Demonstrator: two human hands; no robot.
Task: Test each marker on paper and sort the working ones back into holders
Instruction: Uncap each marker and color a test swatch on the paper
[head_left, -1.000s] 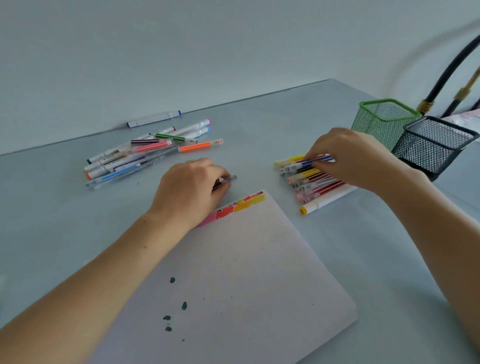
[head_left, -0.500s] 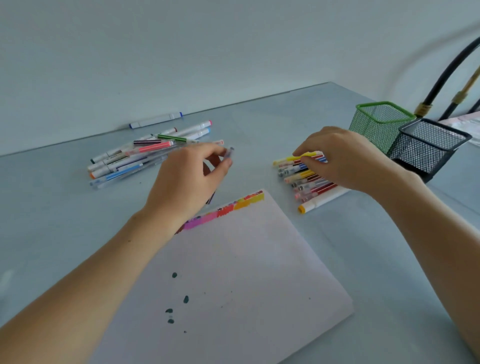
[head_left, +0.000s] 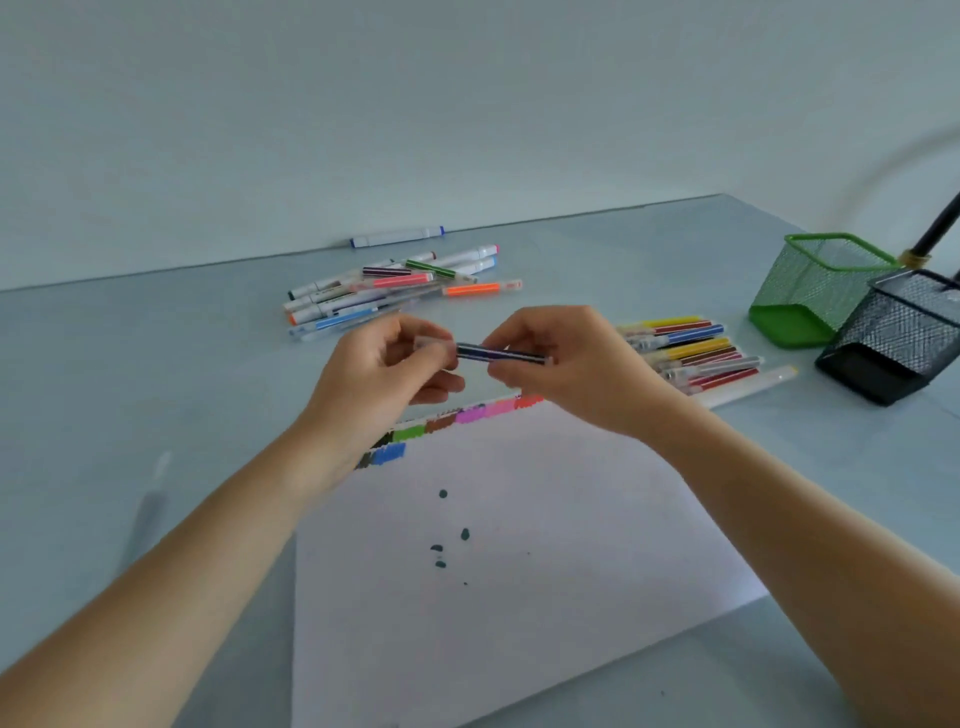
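Your right hand (head_left: 566, 371) left the right pile (head_left: 696, 356) and joined your left hand (head_left: 376, 379) above the paper (head_left: 519, 545). Both pinch one dark marker (head_left: 498, 354), held level between them.

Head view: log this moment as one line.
left hand: grips marker | right hand: grips marker | paper: swatches | holders: green, black

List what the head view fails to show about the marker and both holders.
- Marker: its ends are covered by the left hand and right hand; capped or not is unclear.
- Green holder: inside hidden by mesh and viewing angle.
- Black holder: cut off by the right edge.
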